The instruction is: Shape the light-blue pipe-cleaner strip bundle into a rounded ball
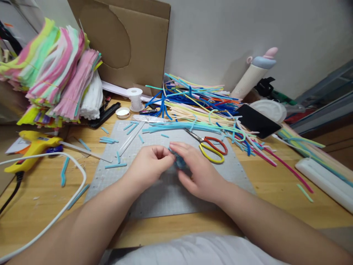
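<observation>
Over the grey cutting mat [149, 200], my two hands meet around a small blue fuzzy piece [179, 161], seemingly of pipe cleaner and partly hidden by fingers. My right hand [197, 171] curls around its right side and holds it. My left hand [150, 163] is closed in a pinch at its left edge; what lies between thumb and finger is hidden. Scissors [212, 147] with one red and one yellow handle rest just beyond my right hand. Short cut blue pipe cleaners [116, 166] are scattered left of my left hand.
A yellow glue gun [35, 147] with a white cable [79, 165] lies at left. Behind the mat are a pile of coloured pipe cleaners [193, 97] and a ribbon spool [135, 98]. Bundled pipe cleaners [55, 73] stand back left; a black phone [257, 120] lies at right.
</observation>
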`<act>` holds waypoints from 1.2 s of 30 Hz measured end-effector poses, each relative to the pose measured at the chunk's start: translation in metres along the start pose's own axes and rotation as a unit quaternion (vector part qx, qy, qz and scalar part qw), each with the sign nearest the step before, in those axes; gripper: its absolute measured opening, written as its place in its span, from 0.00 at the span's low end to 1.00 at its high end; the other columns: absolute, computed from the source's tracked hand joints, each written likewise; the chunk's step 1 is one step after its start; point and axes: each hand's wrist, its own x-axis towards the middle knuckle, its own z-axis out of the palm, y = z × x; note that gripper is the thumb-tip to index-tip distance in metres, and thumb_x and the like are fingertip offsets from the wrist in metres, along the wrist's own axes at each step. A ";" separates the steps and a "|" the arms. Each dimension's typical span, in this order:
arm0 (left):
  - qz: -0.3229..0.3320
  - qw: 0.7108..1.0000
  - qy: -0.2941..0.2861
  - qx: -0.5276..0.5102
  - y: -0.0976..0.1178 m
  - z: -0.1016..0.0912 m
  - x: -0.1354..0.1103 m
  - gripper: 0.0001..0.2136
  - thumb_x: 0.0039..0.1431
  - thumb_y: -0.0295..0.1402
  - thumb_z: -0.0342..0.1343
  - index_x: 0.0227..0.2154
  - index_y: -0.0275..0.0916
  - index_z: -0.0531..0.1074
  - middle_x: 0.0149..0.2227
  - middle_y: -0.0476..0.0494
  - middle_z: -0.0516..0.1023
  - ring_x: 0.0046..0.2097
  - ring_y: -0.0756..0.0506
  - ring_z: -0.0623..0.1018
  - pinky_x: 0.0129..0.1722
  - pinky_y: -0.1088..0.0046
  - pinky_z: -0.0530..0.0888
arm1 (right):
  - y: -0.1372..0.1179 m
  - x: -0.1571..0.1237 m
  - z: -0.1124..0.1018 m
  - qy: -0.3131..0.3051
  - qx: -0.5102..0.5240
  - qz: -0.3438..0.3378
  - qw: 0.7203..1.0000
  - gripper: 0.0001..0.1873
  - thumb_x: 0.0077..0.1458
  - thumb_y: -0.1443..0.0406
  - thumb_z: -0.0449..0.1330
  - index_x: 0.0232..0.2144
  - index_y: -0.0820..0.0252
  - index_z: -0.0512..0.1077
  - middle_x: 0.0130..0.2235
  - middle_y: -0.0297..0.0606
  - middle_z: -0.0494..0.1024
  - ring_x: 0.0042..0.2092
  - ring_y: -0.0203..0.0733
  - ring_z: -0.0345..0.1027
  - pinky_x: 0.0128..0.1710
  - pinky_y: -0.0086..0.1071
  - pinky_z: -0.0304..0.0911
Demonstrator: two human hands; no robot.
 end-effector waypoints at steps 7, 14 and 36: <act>-0.075 0.992 -0.080 -0.061 -0.003 0.001 0.002 0.14 0.48 0.40 0.56 0.16 0.38 0.62 0.15 0.57 0.55 0.20 0.54 0.52 0.22 0.74 0.49 | 0.007 -0.001 -0.002 0.037 -0.030 0.030 0.998 0.22 0.52 0.73 0.56 0.50 0.58 0.66 0.48 0.42 0.76 0.49 0.43 0.70 0.50 0.38 0.66; -0.084 0.988 -0.102 -0.082 -0.005 0.005 0.004 0.18 0.49 0.40 0.56 0.14 0.39 0.57 0.14 0.57 0.52 0.20 0.54 0.50 0.22 0.72 0.47 | 0.008 0.000 -0.004 0.069 -0.116 -0.009 0.991 0.12 0.60 0.69 0.53 0.45 0.57 0.71 0.44 0.38 0.80 0.46 0.43 0.74 0.50 0.40 0.66; -0.093 0.987 -0.100 -0.088 -0.005 0.006 0.002 0.16 0.48 0.40 0.57 0.15 0.38 0.60 0.14 0.57 0.53 0.20 0.55 0.51 0.21 0.74 0.47 | 0.009 0.000 0.001 0.080 -0.016 0.061 0.995 0.11 0.53 0.71 0.58 0.40 0.58 0.72 0.41 0.42 0.80 0.43 0.44 0.75 0.43 0.37 0.69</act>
